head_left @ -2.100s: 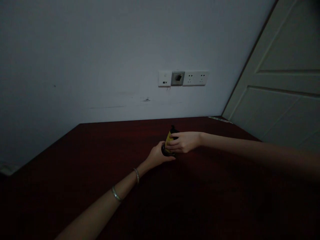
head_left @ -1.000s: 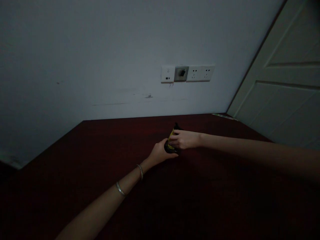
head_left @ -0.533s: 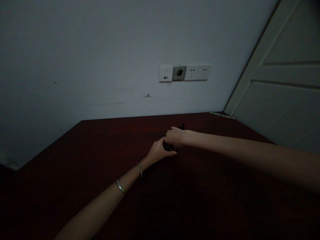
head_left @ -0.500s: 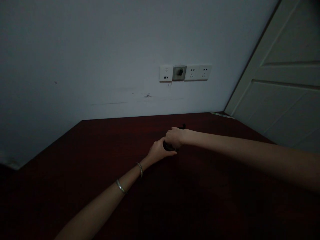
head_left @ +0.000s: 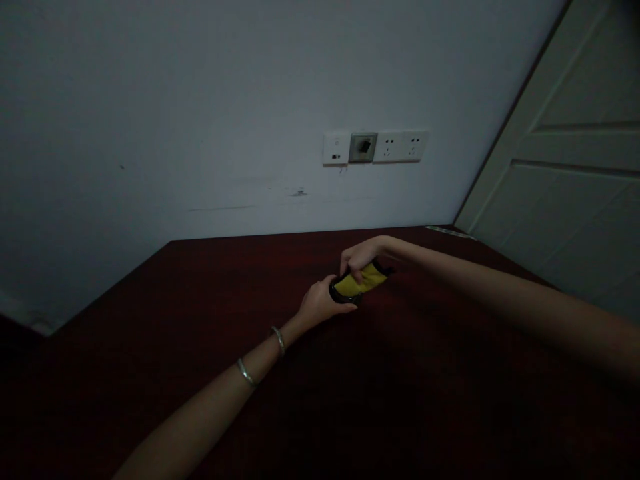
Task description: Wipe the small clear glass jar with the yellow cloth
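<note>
My left hand [head_left: 317, 301] reaches in from the lower left, its thumb and fingers curled around a glossy dark object [head_left: 345, 298] low over the table. Too little of that object shows to tell its kind. My right hand [head_left: 361, 256] comes from the right, palm down, with its fingers bent on a yellow cloth-like piece with black edges [head_left: 369, 279]. The yellow piece lies against the top of the dark object and slants up to the right. Both hands are close together, and the fingers partly cover both things.
The dark red table [head_left: 240, 267] meets a pale, scuffed wall [head_left: 225, 133]. Switches and sockets [head_left: 375, 147] sit in a row above its back edge. A white panelled door [head_left: 565, 200] stands at the right, near a patterned strip [head_left: 450, 232] on the table's corner.
My right hand has tilted and its wrist has risen, so the yellow piece now shows beneath it. The left hand keeps its grip on the dark object. The whole view has shifted slightly.
</note>
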`<state>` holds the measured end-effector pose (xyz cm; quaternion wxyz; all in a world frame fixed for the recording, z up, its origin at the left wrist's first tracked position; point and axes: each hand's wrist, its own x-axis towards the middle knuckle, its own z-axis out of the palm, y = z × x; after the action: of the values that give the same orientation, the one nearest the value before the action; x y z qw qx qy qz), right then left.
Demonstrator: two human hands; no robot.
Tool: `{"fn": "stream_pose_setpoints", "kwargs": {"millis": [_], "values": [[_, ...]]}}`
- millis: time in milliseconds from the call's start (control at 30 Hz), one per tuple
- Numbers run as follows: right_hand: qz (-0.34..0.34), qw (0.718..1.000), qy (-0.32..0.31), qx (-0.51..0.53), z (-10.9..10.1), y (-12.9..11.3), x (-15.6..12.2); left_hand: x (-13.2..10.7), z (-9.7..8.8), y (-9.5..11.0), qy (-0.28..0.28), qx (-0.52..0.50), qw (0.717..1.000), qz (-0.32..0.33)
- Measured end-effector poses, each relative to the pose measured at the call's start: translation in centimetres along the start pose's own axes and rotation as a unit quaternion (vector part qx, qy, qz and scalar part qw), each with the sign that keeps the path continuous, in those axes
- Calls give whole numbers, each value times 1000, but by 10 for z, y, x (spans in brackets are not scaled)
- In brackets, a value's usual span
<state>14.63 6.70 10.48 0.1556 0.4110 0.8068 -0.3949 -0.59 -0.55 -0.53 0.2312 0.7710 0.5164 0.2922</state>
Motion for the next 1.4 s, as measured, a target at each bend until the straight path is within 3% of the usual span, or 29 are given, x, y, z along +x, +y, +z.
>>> {"fn": "stream_pose_setpoints", "kwargs": {"millis": [100, 233, 300, 500, 633, 767, 900, 1033, 1133, 1200, 1300, 1400], "values": [[-27, 994, 29, 98, -2, 10, -24, -2, -2, 2, -4, -3, 1000, 11], [-68, 963, 143, 219, 9, 22, -52, -1, 0, -1, -5, 14, 1000, 22], [-92, 933, 216, 274, 21, 27, -59, -1, 2, -3, 4, 13, 999, 35], [-165, 803, 407, 403, 61, 37, -57, 2, 8, -6, 5, -31, 998, 57], [-173, 735, 475, 452, 77, 39, -48, 2, 9, -2, -1, -13, 998, 60], [-172, 694, 510, 479, 85, 39, -43, -2, 5, 4, -48, -13, 997, 57], [-174, 687, 523, 474, 89, 38, -43, -3, -7, 16, -51, -61, 995, 64], [-191, 692, 539, 440, 94, 30, -41, 2, -25, 35, 36, -162, 983, 72], [-210, 702, 550, 401, 99, 20, -37, 4, -34, 47, -32, -286, 954, 86], [-221, 712, 552, 374, 102, 15, -36, 4, -37, 51, -33, -355, 932, 68], [-231, 738, 540, 332, 100, 17, -42, 5, -40, 53, 22, -407, 912, 50], [-225, 776, 516, 286, 98, 31, -49, 10, -49, 52, 86, -405, 909, 54]]}}
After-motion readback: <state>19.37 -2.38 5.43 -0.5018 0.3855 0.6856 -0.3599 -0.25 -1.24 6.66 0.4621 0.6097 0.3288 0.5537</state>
